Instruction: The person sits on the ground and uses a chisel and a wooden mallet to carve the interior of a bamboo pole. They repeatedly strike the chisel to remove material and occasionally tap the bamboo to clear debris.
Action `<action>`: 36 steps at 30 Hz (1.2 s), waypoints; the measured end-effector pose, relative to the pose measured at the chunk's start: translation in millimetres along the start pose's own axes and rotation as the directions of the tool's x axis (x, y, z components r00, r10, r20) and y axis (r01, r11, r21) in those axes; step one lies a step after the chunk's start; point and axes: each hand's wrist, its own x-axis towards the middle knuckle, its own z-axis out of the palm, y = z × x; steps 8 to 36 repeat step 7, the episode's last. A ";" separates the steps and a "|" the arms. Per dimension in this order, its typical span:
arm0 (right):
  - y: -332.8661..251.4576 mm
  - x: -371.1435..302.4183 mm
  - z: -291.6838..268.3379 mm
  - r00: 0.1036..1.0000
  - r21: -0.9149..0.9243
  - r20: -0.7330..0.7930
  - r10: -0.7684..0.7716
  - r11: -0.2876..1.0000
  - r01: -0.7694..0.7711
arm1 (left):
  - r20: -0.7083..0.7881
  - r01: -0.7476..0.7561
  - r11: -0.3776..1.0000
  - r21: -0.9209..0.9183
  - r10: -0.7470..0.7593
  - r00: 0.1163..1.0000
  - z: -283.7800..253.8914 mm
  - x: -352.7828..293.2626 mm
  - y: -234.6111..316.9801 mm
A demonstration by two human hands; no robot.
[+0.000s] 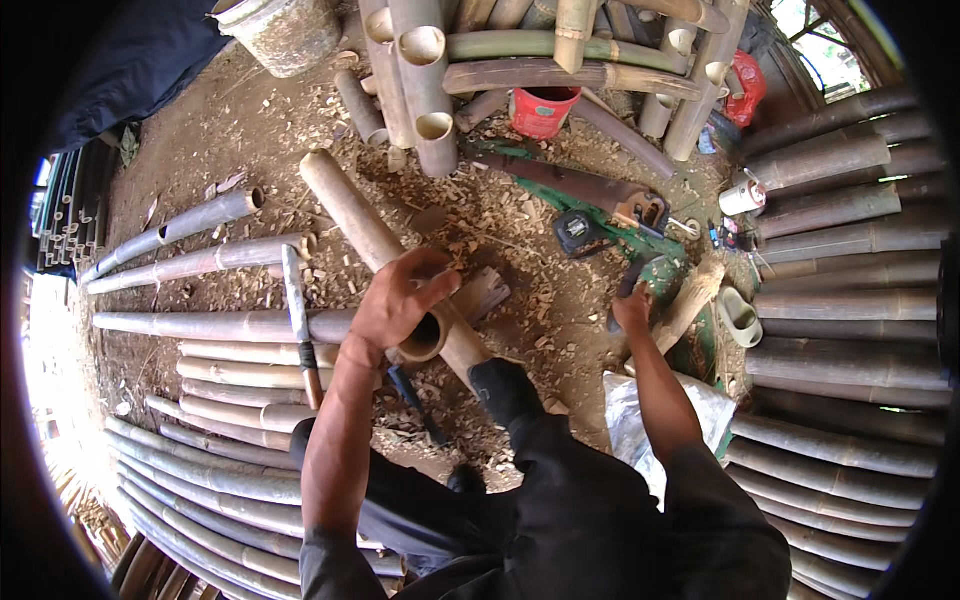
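My left hand point(402, 300) is closed around a pale bamboo pole point(352, 212), which slants from upper left down to my dark-shod foot point(502, 388). Just below that hand is the open, hollow end of a darker bamboo pole point(428, 342). My right hand point(632, 306) is off to the right, its fingers wrapped round a dark object point(637, 272) whose kind I cannot make out. Beside it lies a pale piece of split wood point(692, 305). A long-bladed tool with a wooden handle point(298, 300) leans across poles at my left. Near my legs sits a blue-black tool point(415, 402).
Bamboo poles lie in rows left point(215, 460) and right point(850, 360). A handsaw point(590, 190) and black tape measure point(578, 234) lie ahead on chip-strewn ground. Beyond stand a bamboo frame point(420, 90) and red bucket point(543, 115). A sandal point(740, 318) rests right.
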 end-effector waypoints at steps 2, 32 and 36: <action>29.0 -48.3 8.3 0.964 -0.010 -0.086 -0.252 0.968 0.252 | 0.039 -0.228 0.955 0.190 0.225 0.974 -1.7 -0.5 -31.3; 169.2 -185.5 32.6 0.825 0.057 0.059 -0.562 0.827 0.559 | 0.164 -0.630 0.644 0.434 0.631 0.758 0.5 11.6 -58.9; 169.2 -185.5 32.6 0.825 0.057 0.059 -0.562 0.827 0.559 | 0.164 -0.630 0.644 0.434 0.631 0.758 0.5 11.6 -58.9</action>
